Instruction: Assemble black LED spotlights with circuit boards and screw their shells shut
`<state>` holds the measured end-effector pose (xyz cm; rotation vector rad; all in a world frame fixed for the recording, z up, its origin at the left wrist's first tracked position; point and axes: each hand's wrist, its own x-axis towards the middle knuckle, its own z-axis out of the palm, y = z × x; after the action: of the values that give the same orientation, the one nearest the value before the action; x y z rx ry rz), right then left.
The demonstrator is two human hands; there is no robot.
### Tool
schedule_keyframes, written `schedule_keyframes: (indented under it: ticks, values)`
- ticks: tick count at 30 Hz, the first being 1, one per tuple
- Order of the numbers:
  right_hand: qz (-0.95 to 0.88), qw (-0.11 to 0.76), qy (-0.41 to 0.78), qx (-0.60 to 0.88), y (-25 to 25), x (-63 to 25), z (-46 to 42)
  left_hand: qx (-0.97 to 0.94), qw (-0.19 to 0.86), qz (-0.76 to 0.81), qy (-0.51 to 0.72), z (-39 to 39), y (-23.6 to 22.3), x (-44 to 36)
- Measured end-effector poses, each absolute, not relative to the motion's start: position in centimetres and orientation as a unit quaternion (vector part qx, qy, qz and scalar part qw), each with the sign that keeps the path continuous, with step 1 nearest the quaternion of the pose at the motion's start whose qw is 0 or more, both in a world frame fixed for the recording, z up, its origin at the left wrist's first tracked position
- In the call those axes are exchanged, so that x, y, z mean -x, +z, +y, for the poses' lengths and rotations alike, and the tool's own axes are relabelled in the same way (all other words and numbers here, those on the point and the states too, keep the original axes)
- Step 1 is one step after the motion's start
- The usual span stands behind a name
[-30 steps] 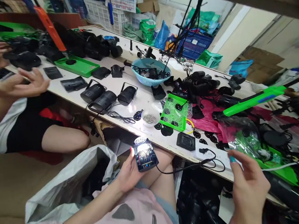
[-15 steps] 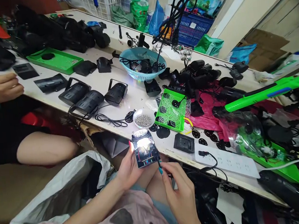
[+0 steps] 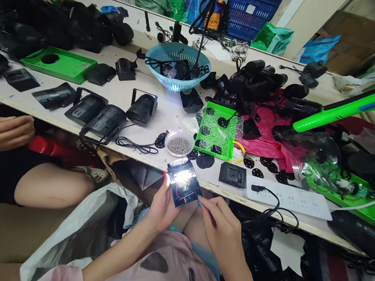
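Observation:
My left hand grips an open black lamp housing by its left side, above my lap at the table's edge. A bright white light glows inside its upper part, and a red wire and small coloured parts show below the glare. At the housing's lower right corner, my right hand is closed in a pinch, thumb against forefinger. What lies between those fingertips is too small to make out. Just beyond the housing stands a white bowl full of small metal screws.
A green basket, a blue colander and black lamp housings cover the table. A white power strip lies at the right edge, below a bright green tube-shaped object. Another person's hand is at the left.
The view has shifted slightly. My right fingertips have come up close against the housing's corner; a short thin black piece between them and the housing showed before. The other person's hand has lowered.

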<state>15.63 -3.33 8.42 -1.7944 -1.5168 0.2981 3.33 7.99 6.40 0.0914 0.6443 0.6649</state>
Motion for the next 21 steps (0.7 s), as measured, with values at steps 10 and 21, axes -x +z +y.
schedule_keyframes:
  ticks: [10, 21]
  values:
    - [-0.605, 0.295, 0.039, 0.739, 8.8, -14.6, -3.6, -0.084, 0.893, 0.288, 0.334, 7.0, 6.8, -4.2]
    - [-0.603, 0.36, 0.099, 0.705, 9.6, -16.9, -3.2, -0.05, 0.894, 0.278, 0.348, 9.0, 7.3, -5.0]
